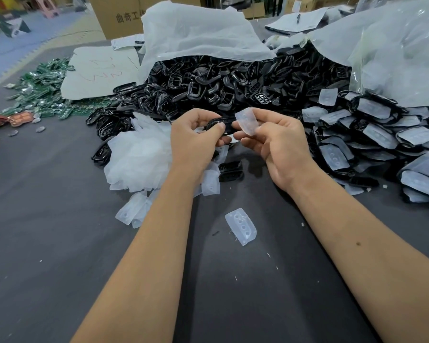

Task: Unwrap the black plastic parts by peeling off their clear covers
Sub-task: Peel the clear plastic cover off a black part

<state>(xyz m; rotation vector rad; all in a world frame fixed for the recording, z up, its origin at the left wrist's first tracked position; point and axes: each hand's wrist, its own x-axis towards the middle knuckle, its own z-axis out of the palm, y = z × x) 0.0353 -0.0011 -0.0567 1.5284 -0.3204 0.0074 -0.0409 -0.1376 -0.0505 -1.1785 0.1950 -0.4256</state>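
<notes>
Both hands (235, 137) on black part (218, 125)

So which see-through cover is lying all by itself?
The clear cover with a row of round dimples, lying on the grey table between the two forearms. The others sit in heaps.

Glossy black parts (208, 80), milky clear covers (139, 154) (green boards (42, 92) beyond)

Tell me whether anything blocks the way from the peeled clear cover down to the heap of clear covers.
Nothing visible does. The right hand pinches the translucent clear cover; the heap of peeled clear covers lies lower left, beyond the left hand gripping the black plastic part.
</notes>
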